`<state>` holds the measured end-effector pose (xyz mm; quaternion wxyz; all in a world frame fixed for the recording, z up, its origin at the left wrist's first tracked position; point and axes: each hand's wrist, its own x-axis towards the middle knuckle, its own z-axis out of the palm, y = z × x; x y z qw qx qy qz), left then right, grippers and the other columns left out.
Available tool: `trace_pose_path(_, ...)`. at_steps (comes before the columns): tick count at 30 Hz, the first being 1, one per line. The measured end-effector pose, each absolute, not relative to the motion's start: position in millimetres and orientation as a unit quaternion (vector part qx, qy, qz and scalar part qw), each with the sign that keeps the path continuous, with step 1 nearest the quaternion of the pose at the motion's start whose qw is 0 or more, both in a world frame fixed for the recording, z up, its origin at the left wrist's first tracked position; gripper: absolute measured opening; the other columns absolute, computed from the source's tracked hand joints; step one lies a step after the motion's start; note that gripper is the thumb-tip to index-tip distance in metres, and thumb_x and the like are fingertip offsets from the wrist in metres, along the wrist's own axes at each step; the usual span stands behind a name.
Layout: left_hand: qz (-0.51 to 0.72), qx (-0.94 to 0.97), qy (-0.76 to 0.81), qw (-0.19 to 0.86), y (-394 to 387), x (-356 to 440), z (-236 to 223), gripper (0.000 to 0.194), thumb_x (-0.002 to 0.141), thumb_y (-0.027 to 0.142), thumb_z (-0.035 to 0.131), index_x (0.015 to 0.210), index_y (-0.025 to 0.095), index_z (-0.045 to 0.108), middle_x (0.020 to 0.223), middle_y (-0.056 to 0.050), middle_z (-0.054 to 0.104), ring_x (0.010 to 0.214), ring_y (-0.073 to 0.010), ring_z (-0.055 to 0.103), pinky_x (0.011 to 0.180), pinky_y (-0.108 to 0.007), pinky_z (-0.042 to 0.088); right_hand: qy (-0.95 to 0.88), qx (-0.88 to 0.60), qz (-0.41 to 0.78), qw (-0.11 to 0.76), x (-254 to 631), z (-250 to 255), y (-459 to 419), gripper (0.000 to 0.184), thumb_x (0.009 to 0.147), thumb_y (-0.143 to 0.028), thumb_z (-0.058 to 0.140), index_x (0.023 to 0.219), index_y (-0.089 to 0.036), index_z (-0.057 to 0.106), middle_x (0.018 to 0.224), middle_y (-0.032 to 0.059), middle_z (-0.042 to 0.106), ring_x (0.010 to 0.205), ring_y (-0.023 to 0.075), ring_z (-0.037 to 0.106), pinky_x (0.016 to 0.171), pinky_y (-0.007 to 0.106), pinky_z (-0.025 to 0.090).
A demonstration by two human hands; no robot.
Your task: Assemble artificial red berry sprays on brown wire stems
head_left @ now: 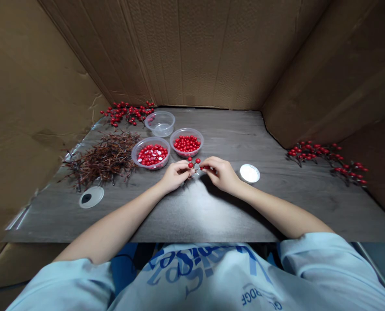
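One sprig was mid-frame; the left hand pinched it between thumb and fingers, likely to steady it, while the right hand pinched a berry at its edge. Berry tubs sat just above, presumably for easy reach.

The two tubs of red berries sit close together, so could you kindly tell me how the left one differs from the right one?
The left tub holds red berries mixed with pale, whitish pieces, while the right tub shows only red berries. The left tub sits nearer the person and beside the brown twigs; the right tub sits a little farther away. Both are clear, round, open and upright.
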<state>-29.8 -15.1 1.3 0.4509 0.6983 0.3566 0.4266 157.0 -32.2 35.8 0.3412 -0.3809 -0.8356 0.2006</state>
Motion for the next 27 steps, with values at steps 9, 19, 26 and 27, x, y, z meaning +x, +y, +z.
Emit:
trace_pose_path(9, 0.422, 0.699, 0.359, 0.452, -14.6, -30.0, -0.6, 0.019, 0.071, 0.028, 0.059, 0.059, 0.013, 0.06, 0.065, -0.002, 0.052, 0.065, -0.0122, 0.049, 0.061, -0.024, 0.038, -0.832, -0.381, 0.205, 0.346, 154.7, 34.9, -33.9, 0.017, 0.079, -0.011, 0.048, 0.088, -0.015, 0.062, 0.088, 0.0085, 0.064, 0.079, 0.0147, 0.058, 0.072, 0.028, 0.046)
trace_pose_path(19, 0.459, 0.611, 0.373, 0.526, -14.5, -28.7, 0.8, 0.024, 0.068, 0.036, 0.063, 0.06, 0.013, 0.056, 0.061, 0.002, 0.047, 0.057, -0.0084, 0.043, 0.054, -0.021, 0.034, -0.779, -0.425, 0.235, 0.397, 154.6, 39.6, -32.3, 0.025, 0.079, -0.017, 0.054, 0.102, -0.015, 0.063, 0.089, 0.0075, 0.057, 0.075, 0.0118, 0.054, 0.061, 0.024, 0.046)
trace_pose_path(26, 0.471, 0.61, 0.395, 0.5, -14.0, -28.4, -2.6, 0.02, 0.069, 0.032, 0.061, 0.062, 0.014, 0.058, 0.059, 0.002, 0.047, 0.055, -0.0083, 0.043, 0.052, -0.021, 0.034, -0.755, -0.436, 0.247, 0.422, 155.2, 37.1, -33.3, 0.031, 0.077, -0.014, 0.054, 0.108, -0.016, 0.057, 0.085, 0.0049, 0.058, 0.072, 0.0108, 0.055, 0.057, 0.021, 0.046)
trace_pose_path(27, 0.473, 0.613, 0.397, 0.493, -13.9, -28.2, -2.9, 0.019, 0.069, 0.031, 0.061, 0.062, 0.014, 0.059, 0.06, 0.001, 0.048, 0.056, -0.0085, 0.044, 0.052, -0.021, 0.034, -0.75, -0.439, 0.251, 0.426, 154.5, 37.2, -34.2, 0.029, 0.076, -0.015, 0.056, 0.105, -0.016, 0.058, 0.084, 0.0043, 0.06, 0.071, 0.0109, 0.056, 0.057, 0.021, 0.046)
